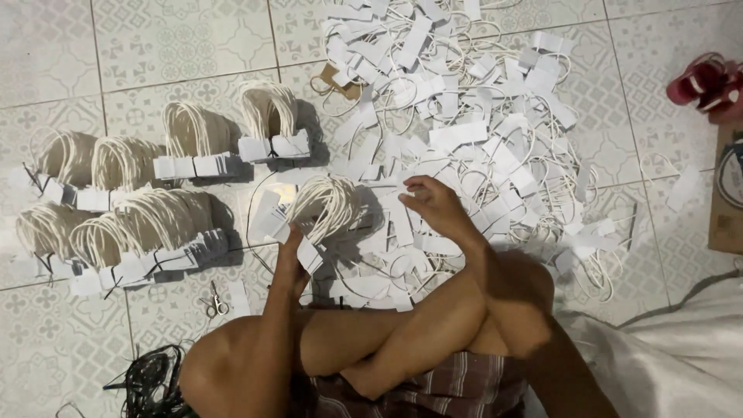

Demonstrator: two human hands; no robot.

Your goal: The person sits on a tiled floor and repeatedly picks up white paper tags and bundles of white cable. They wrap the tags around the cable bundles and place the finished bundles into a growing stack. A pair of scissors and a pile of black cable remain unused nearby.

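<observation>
Stacked cord-and-paper handles sit gripped by the left hand (fingers hidden), right hand fingers pinching a loose strip.

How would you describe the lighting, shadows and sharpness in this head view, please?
In the head view, light falls from the left, so the finished bundles cast dark shadows to their right on the tiled floor; the white tags in the loose pile look bright but not blown out; the right hand and left hand look slightly soft; the corners darken.
</observation>
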